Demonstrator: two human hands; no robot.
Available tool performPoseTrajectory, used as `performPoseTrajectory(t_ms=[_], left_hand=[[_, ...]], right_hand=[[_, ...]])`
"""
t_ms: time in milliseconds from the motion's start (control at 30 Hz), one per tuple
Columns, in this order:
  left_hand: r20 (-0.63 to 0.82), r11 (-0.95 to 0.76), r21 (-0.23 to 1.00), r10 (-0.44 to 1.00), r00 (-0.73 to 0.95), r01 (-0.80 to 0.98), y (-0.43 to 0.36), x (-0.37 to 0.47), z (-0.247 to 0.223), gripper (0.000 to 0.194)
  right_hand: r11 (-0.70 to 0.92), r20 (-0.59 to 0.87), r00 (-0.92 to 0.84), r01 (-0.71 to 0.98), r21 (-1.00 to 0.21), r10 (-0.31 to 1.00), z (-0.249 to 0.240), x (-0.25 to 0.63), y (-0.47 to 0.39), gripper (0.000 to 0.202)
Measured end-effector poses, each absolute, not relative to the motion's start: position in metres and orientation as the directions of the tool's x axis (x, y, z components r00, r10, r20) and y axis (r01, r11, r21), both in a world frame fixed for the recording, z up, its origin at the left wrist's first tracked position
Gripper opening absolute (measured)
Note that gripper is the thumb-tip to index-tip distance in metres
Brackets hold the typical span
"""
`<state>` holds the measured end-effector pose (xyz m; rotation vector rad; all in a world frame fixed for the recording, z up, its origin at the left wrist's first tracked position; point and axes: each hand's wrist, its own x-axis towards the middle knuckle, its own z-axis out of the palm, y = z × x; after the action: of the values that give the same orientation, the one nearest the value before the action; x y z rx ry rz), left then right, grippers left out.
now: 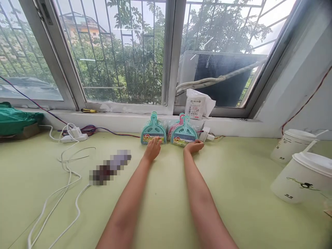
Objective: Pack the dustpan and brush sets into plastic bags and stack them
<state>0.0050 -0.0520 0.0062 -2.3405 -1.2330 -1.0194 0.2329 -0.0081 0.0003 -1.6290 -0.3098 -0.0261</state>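
Observation:
Two stacks of small dustpan-and-brush sets in clear wrap stand upright against the wall under the window. The left stack (153,129) is teal; the right stack (184,130) has a teal set in front and pink behind it. My left hand (153,148) touches the lower front of the left stack, its fingers extended. At the lower right corner of the right stack is my right hand (194,147), with its fingers curled against the edge; its fingertips are partly hidden.
White cups with lids (304,176) stand at the right. White cables (68,173) and a blurred object (110,167) lie at the left, near a power adapter (75,136). A white package (197,105) and a screwdriver (88,110) rest on the sill.

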Motion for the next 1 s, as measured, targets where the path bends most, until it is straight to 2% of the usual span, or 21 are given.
performPoseTrajectory(t_ms=[100,200,300,367,433,500,567,633,700,767,833,900,967,1000], left_hand=[[0.714,-0.542,0.040,0.603,0.355,0.839,-0.052,0.003,0.007,0.034],[0.730,-0.509,0.101,0.621,0.284,0.855,-0.056,0.000,0.008,0.031],[0.713,-0.520,0.225,0.665,0.224,0.824,-0.066,0.001,0.005,0.024],[0.670,-0.544,0.383,0.720,0.181,0.747,-0.077,0.003,0.003,0.021],[0.567,-0.526,0.631,0.815,0.123,0.570,-0.091,0.007,0.003,0.029],[0.383,-0.393,0.877,0.919,0.090,0.277,-0.107,0.011,0.004,0.041],[0.195,-0.196,0.981,0.971,0.139,-0.011,-0.126,0.014,0.005,0.050],[0.080,-0.043,0.988,0.964,0.253,-0.148,-0.145,0.015,0.005,0.053],[0.021,0.037,0.985,0.944,0.328,-0.169,-0.163,0.015,0.003,0.052],[0.002,0.061,0.981,0.946,0.324,-0.187,-0.177,0.014,0.000,0.050],[0.011,0.052,0.974,0.960,0.279,-0.219,-0.185,0.013,-0.003,0.046],[0.016,0.037,0.972,0.975,0.224,-0.233,-0.187,0.012,-0.003,0.044],[0.028,0.010,0.972,0.987,0.158,-0.235,-0.186,0.010,-0.002,0.045],[0.037,-0.006,0.972,0.991,0.128,-0.236,-0.184,0.009,-0.001,0.046]], right_hand=[[-0.011,0.156,0.978,0.159,-0.987,0.140,0.000,0.240,-0.023,0.024],[-0.030,0.131,0.982,0.136,-0.990,0.135,-0.004,0.253,-0.042,0.027],[-0.050,0.134,0.975,0.145,-0.988,0.178,-0.008,0.261,-0.064,0.026],[-0.061,0.147,0.961,0.165,-0.984,0.233,-0.009,0.259,-0.081,0.025],[-0.063,0.184,0.934,0.212,-0.975,0.306,-0.010,0.252,-0.097,0.024],[-0.047,0.241,0.886,0.281,-0.959,0.396,-0.010,0.242,-0.114,0.023],[-0.015,0.301,0.814,0.355,-0.935,0.496,-0.011,0.230,-0.132,0.022],[0.044,0.352,0.717,0.410,-0.911,0.602,-0.011,0.218,-0.150,0.021],[0.081,0.382,0.618,0.457,-0.886,0.688,-0.011,0.208,-0.169,0.022],[0.096,0.446,0.555,0.546,-0.832,0.703,-0.010,0.200,-0.190,0.022],[0.142,0.581,0.449,0.696,-0.704,0.679,-0.010,0.194,-0.210,0.024],[0.264,0.685,0.210,0.813,-0.519,0.698,-0.009,0.189,-0.227,0.022],[0.396,0.675,-0.033,0.830,-0.393,0.737,-0.008,0.185,-0.237,0.019],[0.435,0.667,-0.089,0.820,-0.372,0.739,-0.007,0.183,-0.240,0.024]])
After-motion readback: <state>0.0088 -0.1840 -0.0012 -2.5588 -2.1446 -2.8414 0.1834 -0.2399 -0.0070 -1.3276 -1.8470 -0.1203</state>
